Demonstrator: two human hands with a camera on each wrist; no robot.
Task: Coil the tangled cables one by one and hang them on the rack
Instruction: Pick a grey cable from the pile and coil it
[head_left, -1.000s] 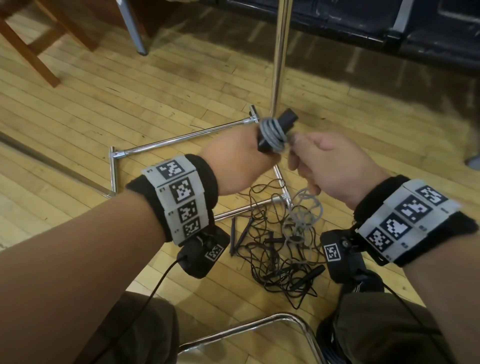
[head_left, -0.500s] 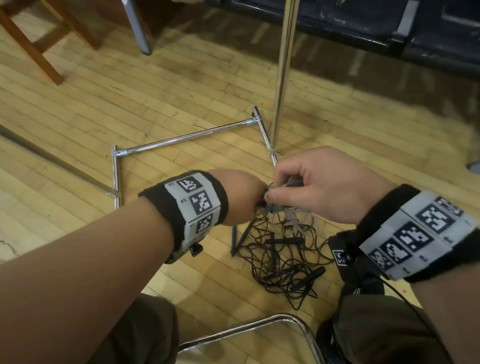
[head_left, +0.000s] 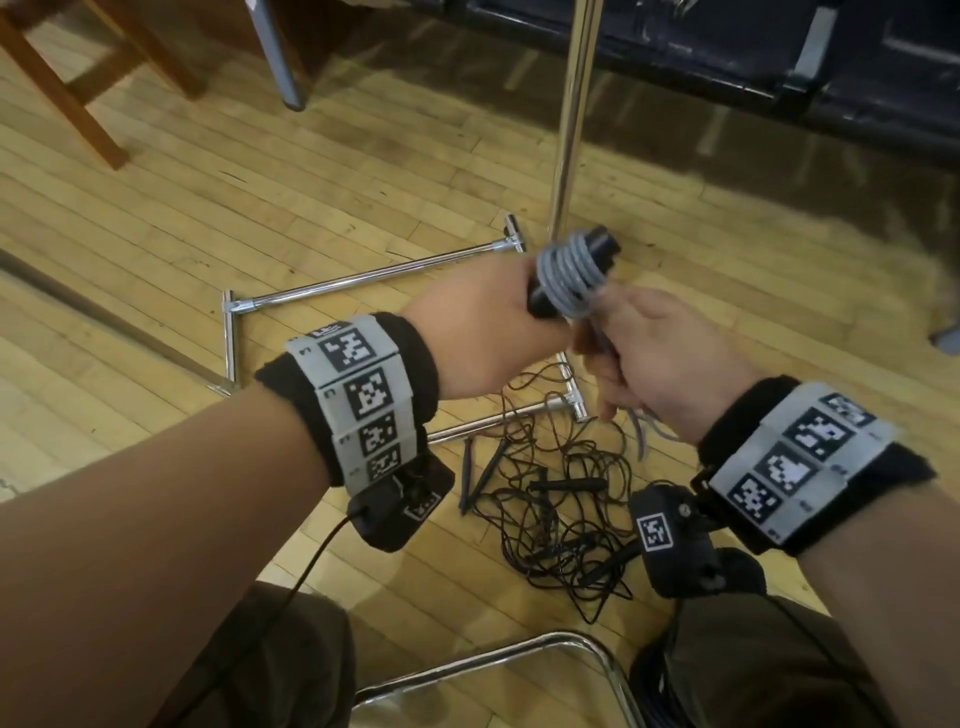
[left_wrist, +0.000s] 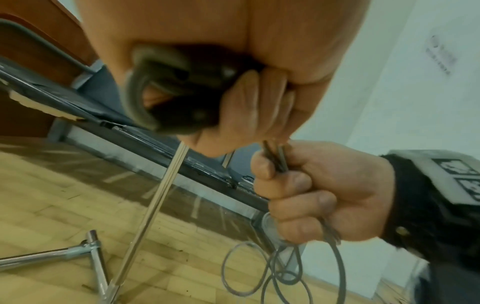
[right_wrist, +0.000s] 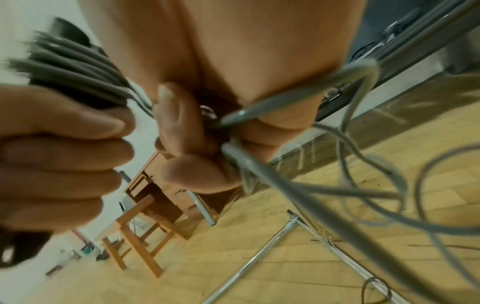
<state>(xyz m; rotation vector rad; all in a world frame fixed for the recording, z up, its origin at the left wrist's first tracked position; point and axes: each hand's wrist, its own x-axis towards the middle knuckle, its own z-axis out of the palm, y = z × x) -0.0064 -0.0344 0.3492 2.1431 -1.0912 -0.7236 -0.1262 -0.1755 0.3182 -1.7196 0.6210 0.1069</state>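
Note:
My left hand (head_left: 488, 332) grips a black power block (head_left: 597, 249) that has a grey cable (head_left: 566, 275) wound round it in several turns. In the left wrist view the block (left_wrist: 197, 92) sits inside my curled fingers. Just right of it, my right hand (head_left: 660, 358) grips the loose run of the same grey cable (right_wrist: 285, 185), which hangs down in loops (left_wrist: 259, 273). A tangle of thin black cables (head_left: 561, 509) lies on the floor below both hands. The rack's chrome pole (head_left: 571, 119) rises behind the block.
The rack's chrome base frame (head_left: 363, 275) lies on the wooden floor. A wooden chair (head_left: 78, 88) stands at the far left and a dark bench (head_left: 779, 62) runs along the back. A chrome chair frame (head_left: 493, 660) is close to my knees.
Half a second ago both hands dipped low over the black tangle. They have come back up, and the grey coil on the block shows more turns than a second ago.

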